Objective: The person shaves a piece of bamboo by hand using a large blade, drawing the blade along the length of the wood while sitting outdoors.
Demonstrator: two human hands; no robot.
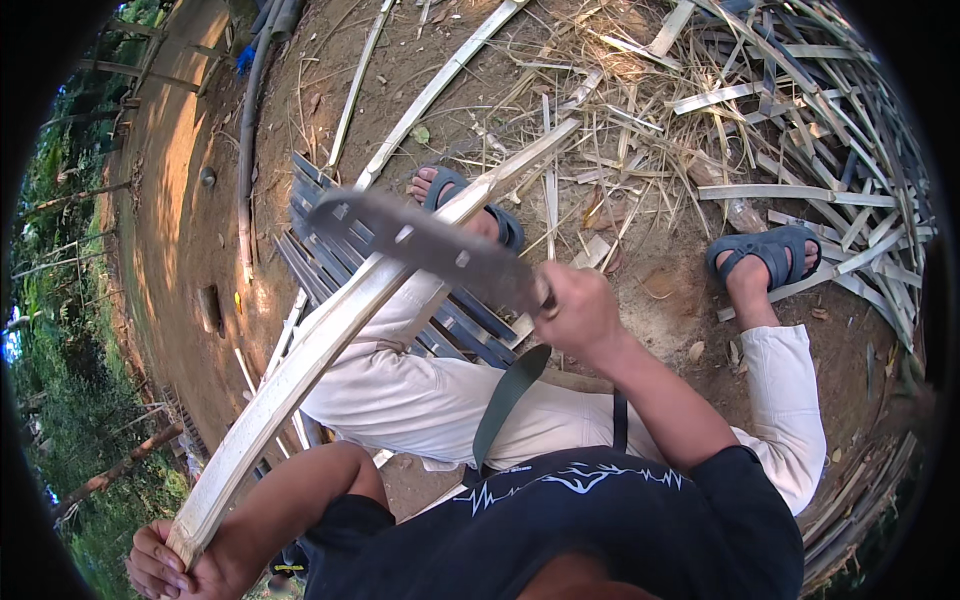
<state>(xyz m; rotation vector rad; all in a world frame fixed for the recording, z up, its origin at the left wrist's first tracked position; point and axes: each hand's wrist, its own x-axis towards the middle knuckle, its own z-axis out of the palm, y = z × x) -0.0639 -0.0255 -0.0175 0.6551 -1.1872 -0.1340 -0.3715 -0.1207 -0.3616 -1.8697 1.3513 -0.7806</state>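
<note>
My left hand is closed around the near end of a long, pale split bamboo strip at the lower left. From there the strip slants up and away to the right, passing over my trouser leg and sandalled foot. In my right hand is the handle of a machete, its fingers wrapped round it. The broad dark blade points left and crosses above the strip, slightly blurred. Whether the blade touches the bamboo I cannot tell. A dark green curved flap lies against my trousers at the waist.
Dark slats lie beneath the strip and my leg. Two more pale strips lie on the dirt ahead. Shavings and a large heap of split strips cover the ground at far right. A dark pole lies at far left.
</note>
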